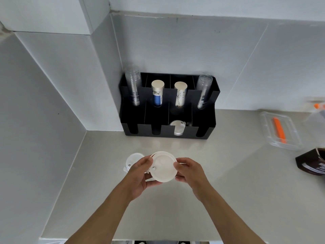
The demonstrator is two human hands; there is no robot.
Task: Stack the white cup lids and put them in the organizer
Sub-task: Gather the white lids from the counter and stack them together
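A small stack of white cup lids (pixel 162 166) is held above the counter, tilted toward me, between both hands. My left hand (pixel 140 175) grips its left edge and my right hand (pixel 190 171) pinches its right edge. Another white lid (pixel 132 160) lies flat on the counter just left of my left hand, partly hidden by it. The black organizer (pixel 167 132) stands against the wall behind; its third front slot holds some white lids (pixel 178 127).
The organizer's back slots hold clear cup stacks (pixel 133 85) (pixel 203 90) and two paper cup stacks (pixel 157 92) (pixel 180 93). A clear container (pixel 281 129) with an orange item and a brown box (pixel 311 162) sit at the right. Walls close in on the left and back.
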